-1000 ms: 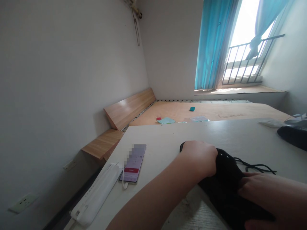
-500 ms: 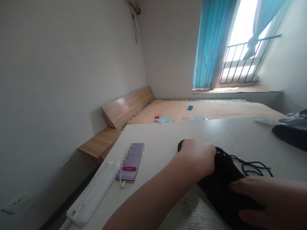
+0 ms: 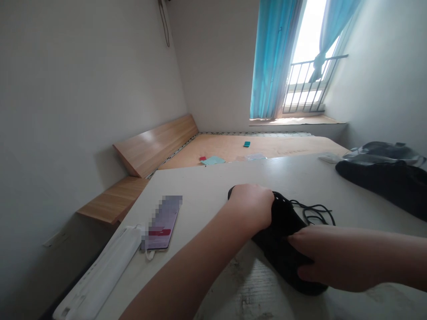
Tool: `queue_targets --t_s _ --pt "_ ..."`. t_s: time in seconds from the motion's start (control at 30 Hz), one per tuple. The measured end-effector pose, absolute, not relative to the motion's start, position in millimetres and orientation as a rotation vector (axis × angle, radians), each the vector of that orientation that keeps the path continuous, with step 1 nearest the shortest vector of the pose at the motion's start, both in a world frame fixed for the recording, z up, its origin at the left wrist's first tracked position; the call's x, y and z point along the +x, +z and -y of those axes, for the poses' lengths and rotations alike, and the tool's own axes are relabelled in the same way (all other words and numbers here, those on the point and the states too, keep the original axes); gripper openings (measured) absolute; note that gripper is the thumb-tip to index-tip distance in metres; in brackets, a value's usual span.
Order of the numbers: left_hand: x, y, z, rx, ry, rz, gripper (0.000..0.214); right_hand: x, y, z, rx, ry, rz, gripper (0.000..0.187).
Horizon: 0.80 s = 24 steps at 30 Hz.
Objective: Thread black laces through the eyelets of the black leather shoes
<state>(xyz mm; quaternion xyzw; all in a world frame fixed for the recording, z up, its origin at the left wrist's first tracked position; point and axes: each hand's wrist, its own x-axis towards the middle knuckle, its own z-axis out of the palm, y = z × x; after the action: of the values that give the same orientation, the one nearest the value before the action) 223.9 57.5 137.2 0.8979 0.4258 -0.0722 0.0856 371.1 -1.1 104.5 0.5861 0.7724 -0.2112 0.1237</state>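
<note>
A black shoe (image 3: 278, 258) lies slantwise on the white table, its loose black laces (image 3: 315, 213) trailing off the right side. My left hand (image 3: 252, 206) is closed over the shoe's far part, back of the hand upward, and hides most of that end. Coming in from the right, my right hand (image 3: 320, 255) grips the nearer part, with fingertips pressed on the black upper. Some fingers of both hands are out of sight behind the shoe or the hands themselves.
Left on the white table (image 3: 196, 186) are a phone (image 3: 167, 222) with a cable plugged in and a white power strip (image 3: 100, 275). A second black shoe (image 3: 383, 182) is at the right, beside clear plastic. Behind stands a bed (image 3: 287, 144) with small items on it.
The view has turned right, so everything sits further left and the second shoe shows more fully. Both hands keep their hold on the shoe, whose near end now shows.
</note>
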Motion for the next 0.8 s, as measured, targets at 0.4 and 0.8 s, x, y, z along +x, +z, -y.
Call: queue_targets --t_s 0.4,0.8 --pt "226.8 134.5 -59.2 2.679 -0.236 -1.29 0.024 364.6 118.2 -7.2 1.614 -0.709 -2.027 0.01" --pt "229.7 130.7 -55.6 2.699 -0.212 -1.327 0.021 351.9 114.9 9.9 1.587 -0.391 -2.183 0.037"
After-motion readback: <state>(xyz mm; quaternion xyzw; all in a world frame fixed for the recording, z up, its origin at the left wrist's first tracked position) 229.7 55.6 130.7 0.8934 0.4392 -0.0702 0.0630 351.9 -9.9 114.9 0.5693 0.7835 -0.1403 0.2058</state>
